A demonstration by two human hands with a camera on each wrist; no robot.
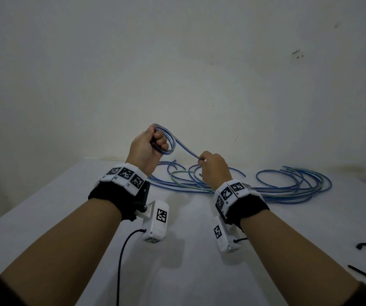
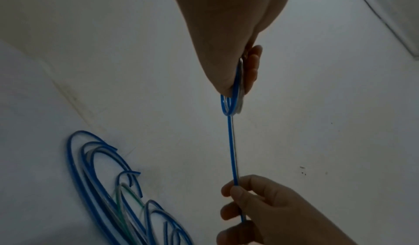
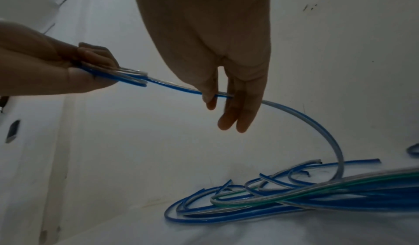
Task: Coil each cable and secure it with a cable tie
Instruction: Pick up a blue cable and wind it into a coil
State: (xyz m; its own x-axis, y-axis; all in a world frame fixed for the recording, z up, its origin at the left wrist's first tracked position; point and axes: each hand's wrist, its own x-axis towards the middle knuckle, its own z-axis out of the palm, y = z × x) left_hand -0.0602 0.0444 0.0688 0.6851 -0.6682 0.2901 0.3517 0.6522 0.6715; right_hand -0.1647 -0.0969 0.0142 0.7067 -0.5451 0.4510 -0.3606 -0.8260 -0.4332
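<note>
A: Where's the cable [image 1: 186, 149]?
B: Left hand [image 1: 147, 146] fists its coil [image 1: 166, 143] above the table [image 1: 67, 206]; right hand [image 1: 213, 166] pinches the free run.
A: Handling?
B: Light, springy, probably slick; grip near the coil.

Left wrist view, contents. Your left hand [image 2: 226, 39]: comes down from the top edge, gripping a small coil [image 2: 233, 103] of blue cable whose loops poke out below the fingers. One straight run of blue cable [image 2: 233, 150]: taut, from the coil down to your right hand [image 2: 260, 211], which pinches it near the bottom edge. Loose cables [image 2: 102, 186]: blue, with one green strand, heaped on the white table [image 2: 317, 123] at lower left.
</note>
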